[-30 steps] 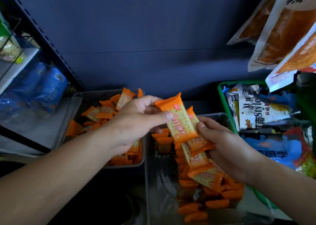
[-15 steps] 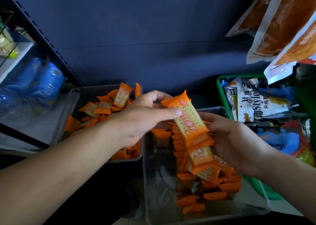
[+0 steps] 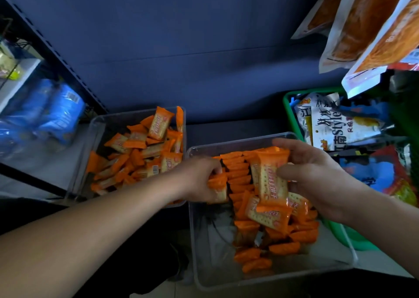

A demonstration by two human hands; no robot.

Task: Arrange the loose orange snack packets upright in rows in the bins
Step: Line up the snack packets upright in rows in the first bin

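Two clear plastic bins hold orange snack packets. The left bin (image 3: 95, 125) carries a loose heap of packets (image 3: 145, 152). In the right bin (image 3: 197, 248) a row of upright packets (image 3: 238, 173) runs down the middle, with more packets lying loose around it. My right hand (image 3: 317, 175) grips a small stack of packets (image 3: 271, 179) above that row. My left hand (image 3: 199, 177) reaches into the right bin's near-left part, fingers curled round a packet (image 3: 218, 189) beside the row.
A green basket (image 3: 289, 100) of assorted snack bags stands right of the bins. Large orange pouches (image 3: 367, 25) hang above it. Blue packs (image 3: 56, 111) lie on a shelf at left behind a black rack post (image 3: 59, 55). A dark blue wall lies behind.
My left hand has let go of the stack's top packet and dropped into the right bin onto a packet. My right hand lowered the stack toward the row.
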